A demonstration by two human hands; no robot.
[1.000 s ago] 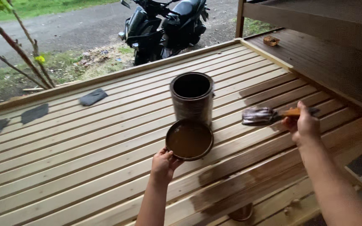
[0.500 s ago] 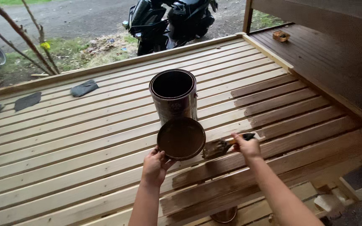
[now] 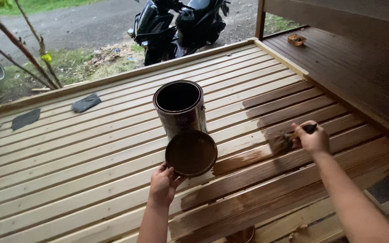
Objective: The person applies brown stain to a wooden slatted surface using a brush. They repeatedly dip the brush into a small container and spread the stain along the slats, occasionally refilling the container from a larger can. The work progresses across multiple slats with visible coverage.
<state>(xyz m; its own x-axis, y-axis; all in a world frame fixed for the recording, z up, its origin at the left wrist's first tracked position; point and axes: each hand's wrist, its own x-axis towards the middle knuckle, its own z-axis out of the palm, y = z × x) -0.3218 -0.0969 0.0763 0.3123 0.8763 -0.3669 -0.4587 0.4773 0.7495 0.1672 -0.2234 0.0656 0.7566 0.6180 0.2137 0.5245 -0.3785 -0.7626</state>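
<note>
An open metal paint can (image 3: 179,110) of dark stain stands on the slatted wooden deck (image 3: 91,153). Its round lid (image 3: 191,153), dark with stain, lies tilted in front of the can. My left hand (image 3: 163,184) grips the lid's near edge. My right hand (image 3: 312,137) holds a paintbrush (image 3: 283,141) with its bristles pressed on a slat to the right of the can. Slats around and below the brush are stained brown; those on the left are pale bare wood.
A dark stained floor (image 3: 338,58) lies at the right with a small object (image 3: 296,39) on it. Dark rags (image 3: 85,102) lie on the deck's far left. A parked motorbike (image 3: 181,22) and thin tree branches (image 3: 28,49) stand beyond the deck's edge.
My right hand has swung the brush from beside the lid out to the right along the slats. My left hand has stayed on the lid. The view has shifted a little.
</note>
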